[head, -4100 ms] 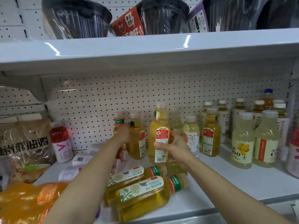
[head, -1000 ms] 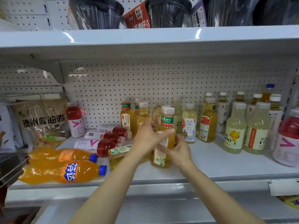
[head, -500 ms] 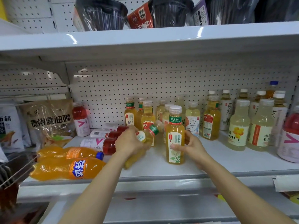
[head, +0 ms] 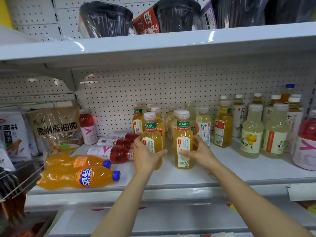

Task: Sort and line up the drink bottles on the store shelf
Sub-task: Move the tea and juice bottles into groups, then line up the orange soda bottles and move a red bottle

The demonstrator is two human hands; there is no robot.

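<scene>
Two yellow tea bottles with green neck bands stand upright near the front of the white shelf [head: 239, 170]. My left hand [head: 145, 156] grips the left tea bottle [head: 151, 134] around its lower half. My right hand [head: 200, 151] holds the right tea bottle [head: 183, 142] by its label, thumb across the front. More yellow tea bottles [head: 138, 120] stand in rows right behind them. Two orange soda bottles [head: 77, 177] and several red drink bottles [head: 112, 153] lie on their sides at the left.
Pale drink bottles [head: 251, 132] and a large red bottle [head: 306, 147] stand at the right. One red bottle [head: 87, 127] stands upright by the snack bags [head: 56, 129] at the left. The upper shelf [head: 171, 43] holding black bowls hangs close above.
The left bottle, tilted in my left hand half a second ago, now stands upright beside the right bottle. My right hand stays on the right bottle.
</scene>
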